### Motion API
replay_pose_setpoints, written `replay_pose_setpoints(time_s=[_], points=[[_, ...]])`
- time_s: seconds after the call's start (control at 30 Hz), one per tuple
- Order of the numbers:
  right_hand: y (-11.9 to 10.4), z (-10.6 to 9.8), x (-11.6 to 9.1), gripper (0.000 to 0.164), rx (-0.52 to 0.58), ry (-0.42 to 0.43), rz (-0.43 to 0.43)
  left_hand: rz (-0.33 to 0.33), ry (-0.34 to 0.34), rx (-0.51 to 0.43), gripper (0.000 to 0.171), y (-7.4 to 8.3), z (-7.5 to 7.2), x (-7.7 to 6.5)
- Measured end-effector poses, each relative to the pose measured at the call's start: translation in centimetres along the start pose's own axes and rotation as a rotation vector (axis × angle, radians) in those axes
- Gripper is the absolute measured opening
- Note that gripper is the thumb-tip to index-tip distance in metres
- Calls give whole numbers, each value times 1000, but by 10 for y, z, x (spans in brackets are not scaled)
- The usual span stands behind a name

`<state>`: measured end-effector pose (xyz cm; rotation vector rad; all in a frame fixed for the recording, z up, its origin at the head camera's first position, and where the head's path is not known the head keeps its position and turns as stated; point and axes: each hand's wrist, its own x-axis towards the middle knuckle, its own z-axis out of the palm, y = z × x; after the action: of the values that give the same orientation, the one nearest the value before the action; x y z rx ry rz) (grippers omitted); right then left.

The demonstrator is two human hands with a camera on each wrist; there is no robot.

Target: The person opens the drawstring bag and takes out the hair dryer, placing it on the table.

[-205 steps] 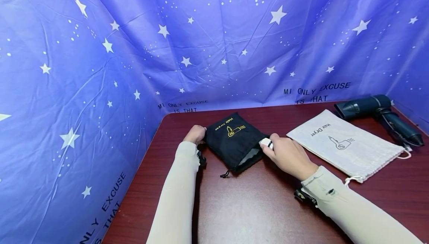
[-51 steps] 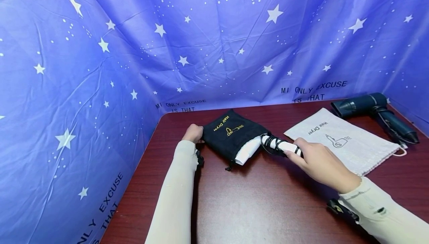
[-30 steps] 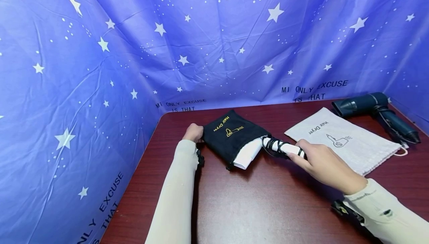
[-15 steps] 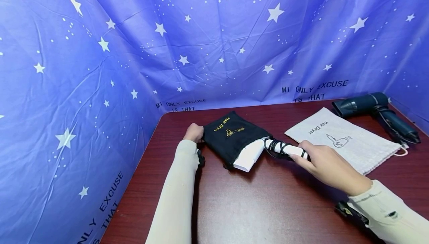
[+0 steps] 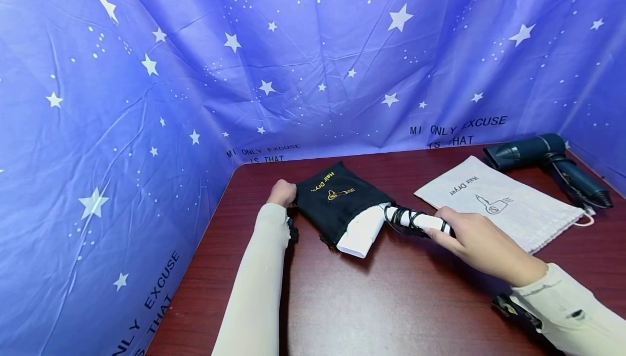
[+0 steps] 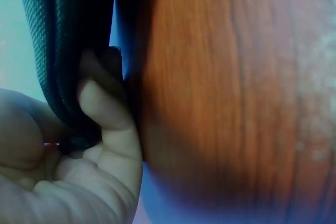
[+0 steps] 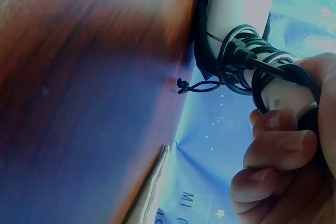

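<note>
A black drawstring bag (image 5: 332, 198) with yellow "Hair Dryer" print lies on the table, its mouth toward the lower right. My left hand (image 5: 282, 193) pinches the bag's closed left corner; the left wrist view shows its fingers (image 6: 105, 108) curled on the dark cloth. From the mouth sticks a white hair dryer (image 5: 364, 231), the rest of its body hidden inside the bag. My right hand (image 5: 476, 239) grips the end of the dryer's white handle, which has its black cord (image 5: 406, 219) wound round it. In the right wrist view, the fingers (image 7: 278, 150) curl around that handle.
On the right lies a white drawstring bag (image 5: 494, 204) with the same print, near my right hand. Behind it a dark hair dryer (image 5: 530, 152) rests at the back right corner. A purple star-printed curtain (image 5: 313, 62) borders the reddish wooden table (image 5: 371, 307).
My right hand has drawn the white hair dryer partly out of the black bag, toward the lower right. More of its white body shows now. The left hand stays on the bag's corner.
</note>
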<state>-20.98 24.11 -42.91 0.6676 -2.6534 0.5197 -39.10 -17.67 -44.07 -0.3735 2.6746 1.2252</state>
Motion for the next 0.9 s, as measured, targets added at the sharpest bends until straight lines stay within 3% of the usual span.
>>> replay_pose_setpoints(time_s=[0.17, 0.4, 0.63, 0.9], points=[[-3, 1, 3, 19, 26, 8, -13, 9, 2, 7, 40, -1, -1, 0], [-6, 4, 8, 21, 29, 13, -19, -5, 13, -65, 38, 2, 2, -5], [-7, 3, 7, 22, 22, -2, -12, -4, 41, 6, 25, 5, 7, -5], [-8, 1, 4, 19, 30, -26, -8, -42, 39, -32, 45, 3, 6, 0]])
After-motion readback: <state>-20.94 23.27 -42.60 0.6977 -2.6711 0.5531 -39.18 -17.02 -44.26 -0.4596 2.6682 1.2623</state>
